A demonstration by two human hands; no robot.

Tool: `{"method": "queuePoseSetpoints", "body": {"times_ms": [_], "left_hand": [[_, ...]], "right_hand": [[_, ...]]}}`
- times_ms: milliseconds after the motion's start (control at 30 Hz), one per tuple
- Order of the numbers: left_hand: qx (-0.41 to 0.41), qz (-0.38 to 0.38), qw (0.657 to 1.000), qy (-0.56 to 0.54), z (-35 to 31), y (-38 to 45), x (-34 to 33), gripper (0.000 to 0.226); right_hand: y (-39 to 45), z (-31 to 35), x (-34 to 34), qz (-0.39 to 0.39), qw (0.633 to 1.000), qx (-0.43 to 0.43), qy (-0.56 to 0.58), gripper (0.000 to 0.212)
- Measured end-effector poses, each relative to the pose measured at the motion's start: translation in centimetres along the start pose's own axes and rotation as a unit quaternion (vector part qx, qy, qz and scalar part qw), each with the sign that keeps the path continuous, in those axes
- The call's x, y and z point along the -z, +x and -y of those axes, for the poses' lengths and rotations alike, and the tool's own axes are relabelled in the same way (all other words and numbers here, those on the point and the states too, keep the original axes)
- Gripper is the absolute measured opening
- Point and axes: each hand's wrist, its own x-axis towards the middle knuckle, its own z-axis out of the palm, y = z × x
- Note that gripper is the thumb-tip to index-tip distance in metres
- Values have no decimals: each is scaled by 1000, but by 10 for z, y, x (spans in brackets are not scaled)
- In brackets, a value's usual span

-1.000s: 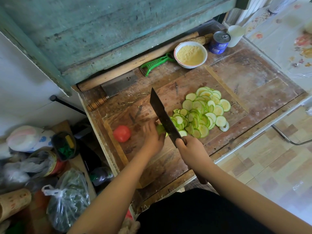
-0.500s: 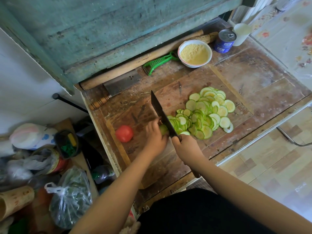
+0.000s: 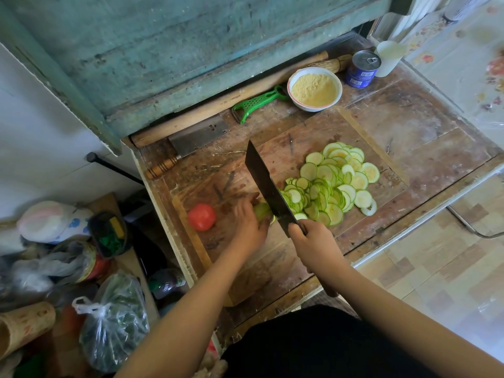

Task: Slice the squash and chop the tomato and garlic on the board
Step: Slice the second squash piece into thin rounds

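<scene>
left hand (image 3: 249, 227) pins short pale-green squash stub (image 3: 262, 211), right hand (image 3: 313, 241) clenches dark steel cleaver (image 3: 268, 190); stub looks slippery, hold its rear end.

A worn wooden board (image 3: 313, 137), scarred and stained matt brown, is lying on a rough, scuffed wooden counter (image 3: 425, 124). A dark, dull metal cleaver (image 3: 268, 190) is showing little shine, while a second cleaver (image 3: 199, 136) of grey brushed steel is resting with its ribbed, turned wooden handle. A glossy green plastic peeler (image 3: 256, 102) is catching light beside a smooth, glazed white bowl (image 3: 336, 87) holding coarse yellow meal. A shiny metal can (image 3: 362, 68) is gleaming at its lid. The moist, pale squash slices (image 3: 330, 181) are glistening, and the smooth-skinned tomato (image 3: 201, 216) is looking softly matt.
</scene>
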Motion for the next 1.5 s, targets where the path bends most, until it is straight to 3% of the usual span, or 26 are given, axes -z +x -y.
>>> {"method": "queuePoseSetpoints", "body": {"times_ms": [333,533,833,1133,1500], "left_hand": [[26,4,1000,-10,5,-3,2,45],[108,-16,991,-81,4,-8,12,44],[121,-1,986,-116,8,-7,18,47],[205,-28,953,-219,5,-9,21,35],[231,-27,946,-225,-2,-6,23,38]], "right_hand": [[-3,-5,-1,0,1000,5,28,31],[-7,-5,-2,-1,1000,11,20,30],[-9,-4,-2,6,1000,8,20,29],[-13,-3,1,3,1000,24,14,30],[-12,0,0,10,1000,7,15,30]]}}
